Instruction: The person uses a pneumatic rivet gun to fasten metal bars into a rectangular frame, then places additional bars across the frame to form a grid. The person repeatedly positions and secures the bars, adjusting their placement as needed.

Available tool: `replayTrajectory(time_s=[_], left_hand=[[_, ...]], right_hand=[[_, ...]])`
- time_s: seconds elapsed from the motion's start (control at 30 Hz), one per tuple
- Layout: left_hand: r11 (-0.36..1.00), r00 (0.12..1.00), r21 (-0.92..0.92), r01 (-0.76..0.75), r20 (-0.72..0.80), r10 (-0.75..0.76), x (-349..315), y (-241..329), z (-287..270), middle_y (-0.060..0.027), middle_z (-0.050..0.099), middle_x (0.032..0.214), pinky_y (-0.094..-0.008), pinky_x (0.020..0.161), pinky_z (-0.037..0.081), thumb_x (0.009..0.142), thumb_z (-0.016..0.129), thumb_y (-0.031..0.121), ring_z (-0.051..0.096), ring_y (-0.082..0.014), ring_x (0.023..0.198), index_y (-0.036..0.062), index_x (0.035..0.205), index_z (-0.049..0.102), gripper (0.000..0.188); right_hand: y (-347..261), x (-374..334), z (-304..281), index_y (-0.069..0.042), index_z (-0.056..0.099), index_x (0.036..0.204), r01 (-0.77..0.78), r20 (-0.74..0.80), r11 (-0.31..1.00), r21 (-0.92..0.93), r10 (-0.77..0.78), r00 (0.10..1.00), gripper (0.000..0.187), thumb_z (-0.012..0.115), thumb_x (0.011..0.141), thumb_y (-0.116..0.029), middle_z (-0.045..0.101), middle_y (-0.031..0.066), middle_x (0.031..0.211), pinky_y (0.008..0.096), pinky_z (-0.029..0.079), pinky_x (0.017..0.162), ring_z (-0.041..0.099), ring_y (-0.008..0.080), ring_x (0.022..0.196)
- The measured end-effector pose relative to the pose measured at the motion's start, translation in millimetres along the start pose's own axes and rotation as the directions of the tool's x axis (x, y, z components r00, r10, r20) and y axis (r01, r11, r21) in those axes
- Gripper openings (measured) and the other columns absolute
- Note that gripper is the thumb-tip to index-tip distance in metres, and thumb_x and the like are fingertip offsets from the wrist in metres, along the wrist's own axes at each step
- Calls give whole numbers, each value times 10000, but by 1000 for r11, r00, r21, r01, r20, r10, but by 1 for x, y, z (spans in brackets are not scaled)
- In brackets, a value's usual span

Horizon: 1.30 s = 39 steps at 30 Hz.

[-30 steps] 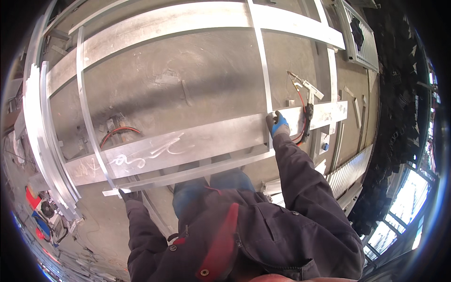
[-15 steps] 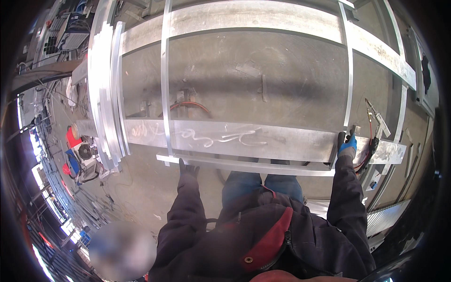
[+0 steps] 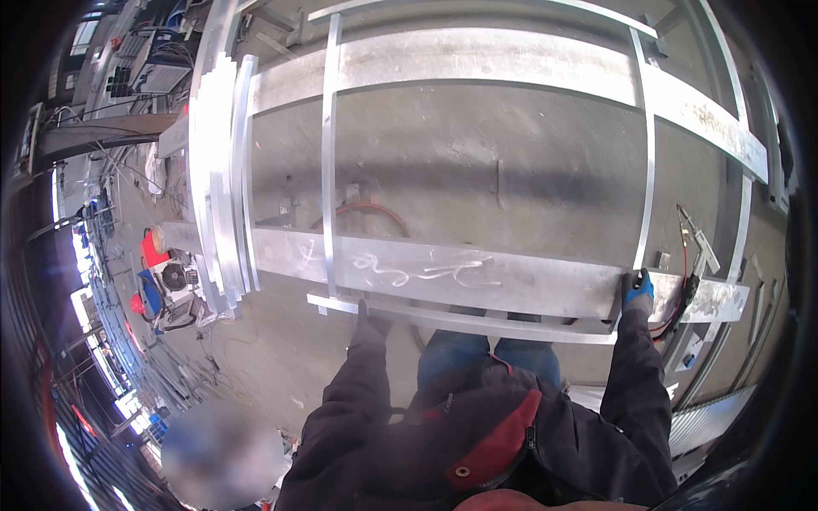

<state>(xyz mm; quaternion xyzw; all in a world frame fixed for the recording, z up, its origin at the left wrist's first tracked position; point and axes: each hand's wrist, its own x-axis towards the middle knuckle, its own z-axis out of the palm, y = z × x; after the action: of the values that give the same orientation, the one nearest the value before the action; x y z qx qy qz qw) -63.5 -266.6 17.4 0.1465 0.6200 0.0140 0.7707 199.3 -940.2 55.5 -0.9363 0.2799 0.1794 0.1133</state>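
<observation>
Hands on steel: my blue-gloved right hand (image 3: 637,294) clamps the three-o'clock end of the long flat grey bar (image 3: 464,324), my dark-gloved left hand (image 3: 368,317) closed near its nine-o'clock end. A second ago, both gripped likewise; only my view swung right.
</observation>
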Motion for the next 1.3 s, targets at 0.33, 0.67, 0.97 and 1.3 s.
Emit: replayTrajectory(time_s=[0.33, 0.67, 0.97, 1.3], left_hand=[[980, 997, 192, 43, -69, -31, -24, -2, 19, 6, 375, 1645, -534, 1224, 289, 991, 482, 698, 322, -251, 1528, 310, 1581, 397, 711], [986, 998, 168, -9, -52, 18, -9, -3, -2, 21, 381, 1648, -549, 1230, 270, 1001, 412, 721, 320, -252, 1534, 334, 1581, 378, 698], [979, 991, 203, -1, -133, 28, -22, -4, 12, 16, 515, 1543, -492, 1152, 417, 955, 563, 683, 456, -247, 1448, 308, 1489, 498, 656], [928, 986, -337, 158, 106, -130, 32, -6, -38, -17, 380, 1631, -546, 1242, 281, 1022, 475, 631, 316, -265, 1525, 221, 1567, 382, 689]], right_hand=[[7, 1, -4, -76, 603, 1410, 28, -29, 999, 18, -27, 999, 657, 736, 910, -483, 720, 170, 1134, 436, 535, 951, 694, 320, 1054], [13, 2, 2, -73, 577, 1432, 89, -52, 996, 9, -89, 995, 693, 758, 893, -469, 711, 178, 1144, 443, 544, 920, 699, 320, 1027], [4, -6, -5, -152, 526, 1483, 46, 8, 996, -78, -46, 999, 647, 686, 951, -483, 677, 131, 1192, 446, 519, 948, 672, 313, 1091], [4, -1, -7, -178, 565, 1471, 36, 100, 988, -150, -21, 995, 604, 602, 969, -513, 669, 166, 1269, 472, 514, 984, 662, 357, 1163]])
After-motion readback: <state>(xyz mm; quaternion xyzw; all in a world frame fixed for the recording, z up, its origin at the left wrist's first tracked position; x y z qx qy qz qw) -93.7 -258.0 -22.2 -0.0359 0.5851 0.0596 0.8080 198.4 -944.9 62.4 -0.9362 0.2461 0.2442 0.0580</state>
